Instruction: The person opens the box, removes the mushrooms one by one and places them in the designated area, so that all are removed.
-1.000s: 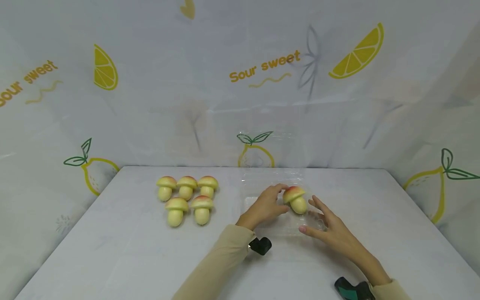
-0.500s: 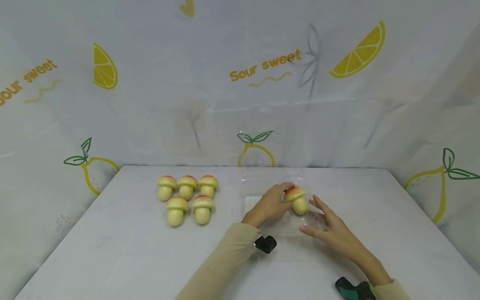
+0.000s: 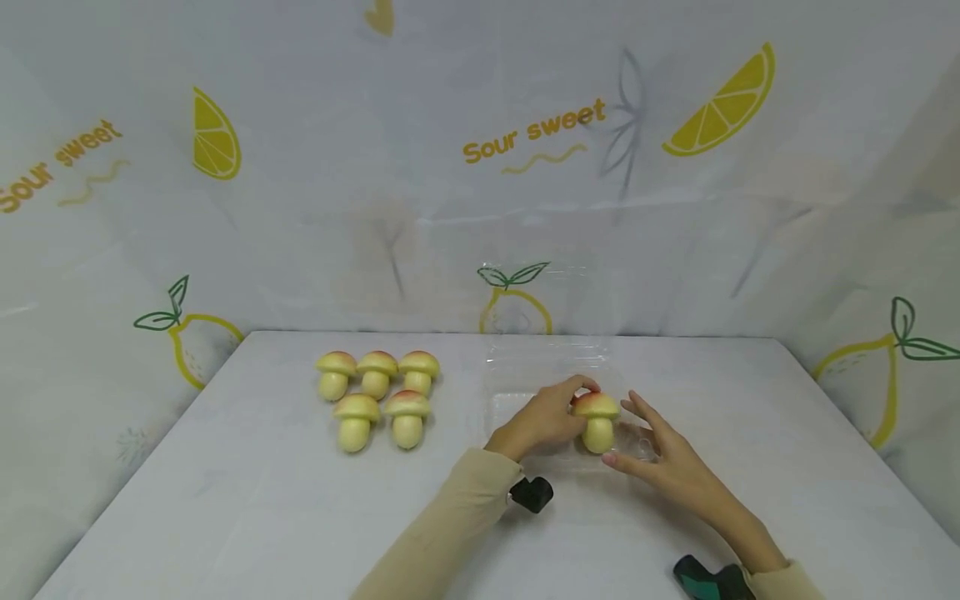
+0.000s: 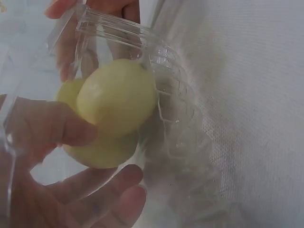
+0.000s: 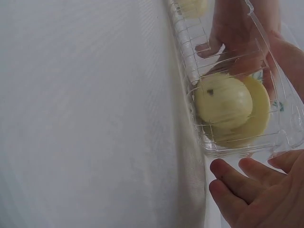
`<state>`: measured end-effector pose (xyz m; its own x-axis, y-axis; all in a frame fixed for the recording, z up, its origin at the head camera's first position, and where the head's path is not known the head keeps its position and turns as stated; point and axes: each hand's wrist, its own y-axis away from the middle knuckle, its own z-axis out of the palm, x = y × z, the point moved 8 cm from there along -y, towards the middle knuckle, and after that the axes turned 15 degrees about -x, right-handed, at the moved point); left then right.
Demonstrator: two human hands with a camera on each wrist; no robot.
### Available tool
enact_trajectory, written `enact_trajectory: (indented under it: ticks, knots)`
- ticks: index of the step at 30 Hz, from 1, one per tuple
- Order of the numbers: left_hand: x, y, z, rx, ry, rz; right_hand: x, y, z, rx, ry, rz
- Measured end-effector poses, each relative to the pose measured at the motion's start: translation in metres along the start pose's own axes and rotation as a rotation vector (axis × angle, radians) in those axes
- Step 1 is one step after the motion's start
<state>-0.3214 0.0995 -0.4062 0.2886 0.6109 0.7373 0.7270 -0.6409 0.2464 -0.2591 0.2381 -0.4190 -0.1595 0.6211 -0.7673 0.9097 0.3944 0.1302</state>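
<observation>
A mushroom-shaped piece (image 3: 597, 423), pale yellow with a reddish cap top, sits in the right part of a clear plastic clamshell box (image 3: 504, 407). My left hand (image 3: 547, 419) reaches into the box and holds the mushroom by its cap; in the left wrist view the thumb (image 4: 78, 130) presses beside the round stem end. At the box's right end, my right hand (image 3: 671, 458) is spread, thumb near the front corner and fingers along the side. Its fingers (image 5: 237, 183) look nearly straight outside the clear wall in the right wrist view; firm contact cannot be judged.
Several similar mushrooms stand in two rows on the left of the white table (image 3: 255, 508), among them a front one (image 3: 407, 421). The box's clear lid (image 3: 577, 300) stands raised at the back against the lemon-print backdrop (image 3: 322, 167).
The mushroom in the box has moved slightly toward me and turned from tilted to straight, stem toward me. My left hand has shifted a little right with it. The right hand stays nearly still.
</observation>
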Motion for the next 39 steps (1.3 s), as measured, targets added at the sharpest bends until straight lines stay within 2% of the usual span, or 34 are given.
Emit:
enact_trajectory:
  ticks: [8,12,17,21,27,30,33,39]
  knots:
    - [0.003,0.002,0.008,-0.098,0.026,0.031,0.002,0.0,-0.001,0.006,0.005,-0.009]
    - [0.004,0.002,0.011,-0.123,0.031,0.06,0.002,0.0,0.0,0.003,0.004,-0.014]
    - [0.007,0.004,0.012,-0.137,-0.013,0.085,0.003,0.0,0.0,-0.009,0.01,-0.007]
    - [0.007,0.005,0.011,-0.123,-0.036,0.061,0.002,0.0,0.001,-0.009,0.01,-0.004]
    - [0.008,0.008,0.003,-0.074,-0.134,0.066,0.0,0.0,0.001,0.0,0.004,0.0]
    - [0.006,0.011,0.0,-0.055,-0.15,0.046,0.0,0.001,0.0,0.006,-0.001,-0.002]
    - [0.003,0.015,-0.003,-0.04,-0.127,0.031,0.001,0.001,0.0,0.011,-0.01,0.001]
    - [0.002,0.024,-0.013,-0.013,-0.04,0.086,0.001,0.001,0.0,0.012,-0.021,-0.002]
